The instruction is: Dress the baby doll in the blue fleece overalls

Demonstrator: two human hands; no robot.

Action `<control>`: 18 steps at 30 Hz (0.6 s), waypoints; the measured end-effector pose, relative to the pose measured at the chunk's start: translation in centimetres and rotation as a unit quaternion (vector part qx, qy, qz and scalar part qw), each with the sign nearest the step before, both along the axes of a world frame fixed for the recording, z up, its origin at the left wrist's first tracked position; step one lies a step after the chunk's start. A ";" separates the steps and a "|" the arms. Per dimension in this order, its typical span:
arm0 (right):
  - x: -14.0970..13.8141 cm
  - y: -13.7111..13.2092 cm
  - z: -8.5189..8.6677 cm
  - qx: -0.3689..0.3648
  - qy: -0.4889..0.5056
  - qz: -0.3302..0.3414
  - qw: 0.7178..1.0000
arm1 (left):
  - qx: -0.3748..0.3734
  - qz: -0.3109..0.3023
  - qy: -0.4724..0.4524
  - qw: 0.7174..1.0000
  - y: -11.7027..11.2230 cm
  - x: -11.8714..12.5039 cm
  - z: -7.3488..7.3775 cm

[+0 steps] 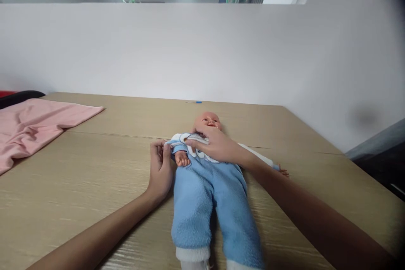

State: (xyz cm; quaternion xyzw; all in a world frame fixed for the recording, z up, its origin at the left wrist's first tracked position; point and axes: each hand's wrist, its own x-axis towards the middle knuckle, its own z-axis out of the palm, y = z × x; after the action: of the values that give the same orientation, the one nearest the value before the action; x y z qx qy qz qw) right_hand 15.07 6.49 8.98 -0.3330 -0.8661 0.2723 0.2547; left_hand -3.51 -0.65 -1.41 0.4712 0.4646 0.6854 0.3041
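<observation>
A baby doll lies on its back on the table, its head away from me. It wears a fuzzy light-blue outfit with white cuffs and a blue-and-white top part. My left hand is closed in a pinch on the edge of this clothing, beside the doll's bent arm with its small hand. Across the doll's chest, my right hand has its fingers and thumb on the white part of the clothing, closed on it. The doll's other arm stretches out to the right in a white sleeve.
A crumpled pink cloth lies on the wooden table at the left, with a black-and-red object behind it. A small blue-ended thin object rests near the far edge. Behind stands a white partition.
</observation>
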 end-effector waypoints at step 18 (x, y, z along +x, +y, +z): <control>-1.2 2.2 -5.8 -0.127 0.154 -0.011 0.980 | -0.211 -0.200 -0.060 0.955 5.6 -3.8 -0.7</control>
State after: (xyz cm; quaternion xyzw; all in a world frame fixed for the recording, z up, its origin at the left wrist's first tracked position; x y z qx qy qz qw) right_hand 13.88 8.72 3.21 -0.3261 -0.7710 0.4255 0.3438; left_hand -7.30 4.99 -2.10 0.4379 0.4758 0.5239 0.5544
